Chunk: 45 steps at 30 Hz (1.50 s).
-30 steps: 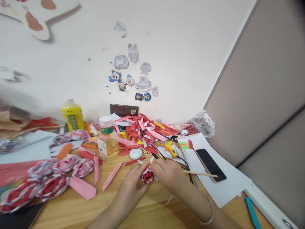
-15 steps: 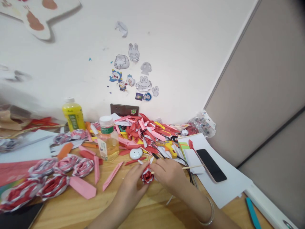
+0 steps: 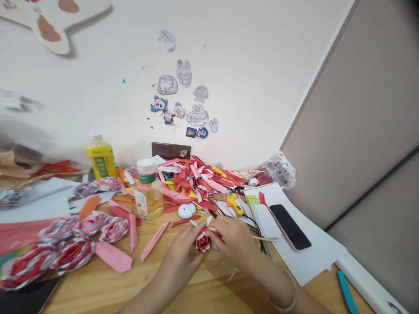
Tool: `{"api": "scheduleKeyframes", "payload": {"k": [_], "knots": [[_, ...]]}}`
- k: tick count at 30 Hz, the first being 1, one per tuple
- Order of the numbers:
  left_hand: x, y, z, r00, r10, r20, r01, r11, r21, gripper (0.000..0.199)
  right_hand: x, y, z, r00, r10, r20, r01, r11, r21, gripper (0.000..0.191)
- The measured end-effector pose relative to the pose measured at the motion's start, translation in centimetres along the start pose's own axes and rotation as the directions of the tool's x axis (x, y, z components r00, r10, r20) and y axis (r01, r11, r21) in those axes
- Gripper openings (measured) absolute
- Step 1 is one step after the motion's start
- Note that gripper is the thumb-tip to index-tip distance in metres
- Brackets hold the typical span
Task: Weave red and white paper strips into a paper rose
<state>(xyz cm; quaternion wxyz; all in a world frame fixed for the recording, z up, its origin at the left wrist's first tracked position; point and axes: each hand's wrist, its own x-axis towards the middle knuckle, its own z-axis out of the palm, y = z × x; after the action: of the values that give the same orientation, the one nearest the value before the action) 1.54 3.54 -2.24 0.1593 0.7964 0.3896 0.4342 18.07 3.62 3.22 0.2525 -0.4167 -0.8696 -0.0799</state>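
Note:
Near the middle of the table's front part, my left hand (image 3: 183,248) grips a small red and white folded-paper rose (image 3: 203,243) by its left side, fingers curled round it. My right hand (image 3: 233,240) is closed on a thin wooden stick (image 3: 266,239). The stick's pale tip pokes out between thumb and forefinger at the upper right of the rose, and its long end sticks out behind the hand to the right. White paper points show around the rose's rim. The underside of the rose is hidden by the fingers.
Behind my hands lies a heap of red, pink and yellow folded paper strips (image 3: 203,181). A tea bottle (image 3: 149,192), white earphone case (image 3: 187,211), yellow glue gun (image 3: 235,205) and phone (image 3: 290,226) surround them. Twisted paper coils (image 3: 73,255) lie at left.
The stick's tip has shifted slightly up over the rose, and its rear end has dropped lower. My right hand has turned a little with it. My left hand stays nearly in place.

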Motion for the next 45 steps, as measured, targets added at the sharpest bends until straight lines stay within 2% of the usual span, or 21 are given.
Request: {"api": "scheduleKeyframes", "payload": {"k": [3, 5, 10, 15, 20, 26, 37, 45], "knots": [[0.1, 0.2, -0.1, 1.0, 0.018, -0.006, -0.018, 1.0, -0.002, 0.048, 0.2, 0.0, -0.5, 0.995, 0.092, 0.026, -0.093, 0.995, 0.046, 0.008], [0.2, 0.3, -0.2, 1.0, 0.022, -0.009, -0.022, 1.0, 0.003, 0.049, 0.4, 0.1, -0.8, 0.994, 0.105, 0.036, -0.106, 0.994, 0.027, 0.008], [0.2, 0.3, -0.3, 0.999, 0.022, -0.036, -0.021, 1.0, 0.019, 0.046, 0.3, 0.2, -0.6, 1.0, -0.012, 0.002, 0.012, 0.996, -0.094, 0.022], [0.2, -0.1, -0.1, 0.999, -0.016, -0.034, 0.016, 1.0, 0.012, 0.046, -0.1, 0.5, -0.1, 0.992, -0.104, -0.078, 0.093, 0.987, -0.128, 0.029], [0.3, -0.2, -0.1, 0.999, -0.033, -0.01, 0.033, 0.999, -0.013, 0.046, 0.0, 0.3, 0.1, 0.992, -0.112, -0.051, 0.102, 0.978, -0.181, 0.018], [0.2, -0.1, -0.1, 0.999, -0.052, -0.013, 0.052, 0.998, -0.03, 0.047, 0.2, 0.0, -0.7, 0.991, -0.13, -0.033, 0.128, 0.989, -0.073, 0.015], [0.3, 0.0, -0.2, 0.999, -0.04, 0.0, 0.04, 0.999, -0.033, 0.045, 0.1, 0.4, -0.3, 0.989, -0.14, -0.057, 0.137, 0.99, -0.043, 0.016], [0.3, 0.4, -0.3, 0.998, -0.064, 0.011, 0.064, 0.998, -0.013, 0.048, 0.1, 0.1, -0.2, 0.99, -0.13, -0.062, 0.124, 0.989, -0.085, 0.019]]}}
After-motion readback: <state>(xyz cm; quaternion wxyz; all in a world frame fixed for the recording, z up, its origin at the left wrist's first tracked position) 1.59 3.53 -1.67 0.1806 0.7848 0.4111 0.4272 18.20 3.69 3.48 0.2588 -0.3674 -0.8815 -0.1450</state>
